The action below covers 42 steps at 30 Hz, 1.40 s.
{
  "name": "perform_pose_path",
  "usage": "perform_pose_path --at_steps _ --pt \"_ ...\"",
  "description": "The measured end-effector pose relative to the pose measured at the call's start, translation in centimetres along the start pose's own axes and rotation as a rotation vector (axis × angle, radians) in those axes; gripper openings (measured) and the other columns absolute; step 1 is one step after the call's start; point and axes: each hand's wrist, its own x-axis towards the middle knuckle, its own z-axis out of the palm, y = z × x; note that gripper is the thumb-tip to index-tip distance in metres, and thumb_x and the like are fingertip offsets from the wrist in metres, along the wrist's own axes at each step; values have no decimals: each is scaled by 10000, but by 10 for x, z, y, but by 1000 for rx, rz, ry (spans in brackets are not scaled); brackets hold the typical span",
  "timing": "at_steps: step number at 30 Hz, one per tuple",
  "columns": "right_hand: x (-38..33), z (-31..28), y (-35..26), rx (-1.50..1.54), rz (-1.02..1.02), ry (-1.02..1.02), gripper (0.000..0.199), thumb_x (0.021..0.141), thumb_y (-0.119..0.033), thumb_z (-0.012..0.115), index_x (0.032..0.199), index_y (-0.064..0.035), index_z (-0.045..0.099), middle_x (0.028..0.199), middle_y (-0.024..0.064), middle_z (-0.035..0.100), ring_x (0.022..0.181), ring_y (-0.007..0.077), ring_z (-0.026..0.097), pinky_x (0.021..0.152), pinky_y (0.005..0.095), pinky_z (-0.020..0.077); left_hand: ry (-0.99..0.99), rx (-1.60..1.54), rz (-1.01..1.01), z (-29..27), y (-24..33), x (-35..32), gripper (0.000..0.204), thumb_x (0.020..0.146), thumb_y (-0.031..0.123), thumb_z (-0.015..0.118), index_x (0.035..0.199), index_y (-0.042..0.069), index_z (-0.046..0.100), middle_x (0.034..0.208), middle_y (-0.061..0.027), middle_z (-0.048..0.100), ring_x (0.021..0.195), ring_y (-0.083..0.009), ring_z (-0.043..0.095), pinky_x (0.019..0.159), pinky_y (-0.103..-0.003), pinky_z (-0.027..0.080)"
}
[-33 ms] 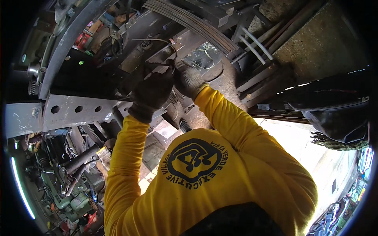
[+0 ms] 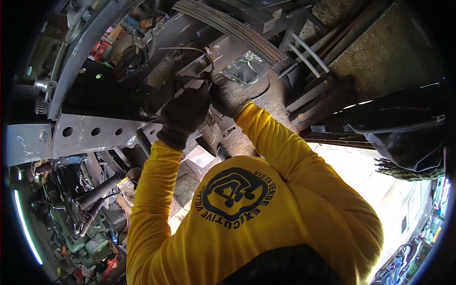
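Note:
Both my hands wear dark work gloves and come together near the upper middle of the view. My left hand (image 2: 185,111) is closed, its fingers in shadow against the dark metal; what they grip is hidden. Beside it, my right hand (image 2: 229,97), in a glove with a dotted, paler back, is also closed, with its fingertips close to the left ones. A thin curved rod (image 2: 190,48) arcs down to the right hand's fingertips; whether it is held there cannot be made out. A short dark bar (image 2: 191,77) lies just above the left hand's fingers.
A steel plate with round holes (image 2: 107,132) runs in from the left. Beyond my hands lies a bundle of thin rods (image 2: 232,28), with two pale bars (image 2: 306,56) to its right. Tools and scrap (image 2: 90,213) crowd the lower left. A dark bag (image 2: 403,147) hangs at right.
My left hand and forearm have shifted very slightly to the right. The right hand stays almost where it was.

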Motion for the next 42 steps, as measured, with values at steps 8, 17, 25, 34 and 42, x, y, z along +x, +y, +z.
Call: perform_pose_path --at_steps 8,17,25,34,42 --pt "-17 12 -28 213 231 54 654 1058 -558 448 1423 -20 516 1333 151 619 1128 253 643 968 385 548 163 98 -269 -43 35 17 259 979 334 631 1135 140 703 916 -101 684 765 -270 671 670 -394 564" --pt "-24 -13 -70 -167 -128 390 745 986 -579 599 1473 -25 500 1361 175 620 1102 263 661 972 365 548 487 -1470 -980 -145 -8 -20 352 955 324 705 1178 53 688 717 63 530 488 -50 437 436 -223 374" --pt "-34 17 -122 -250 -115 50 374 1045 -378 594 1172 -31 654 956 79 697 795 161 667 736 291 542 606 -1834 -1086 -121 -8 -55 380 973 352 685 1218 64 648 723 94 462 493 -33 354 417 -216 289" --pt "-30 40 -133 -552 -119 119 172 953 -212 741 950 -40 729 777 12 672 606 102 597 584 246 485 392 -1895 -1035 -135 -10 -75 732 959 643 577 1308 1 610 985 -163 717 851 -306 726 862 -469 600" --pt "-23 119 -99 -568 -12 -292 312 983 -198 697 1237 -18 685 878 19 675 693 86 609 627 232 488 279 -1431 -1213 -184 23 -139 275 1003 96 622 1257 -4 657 1000 -117 729 797 -169 695 726 -314 601"
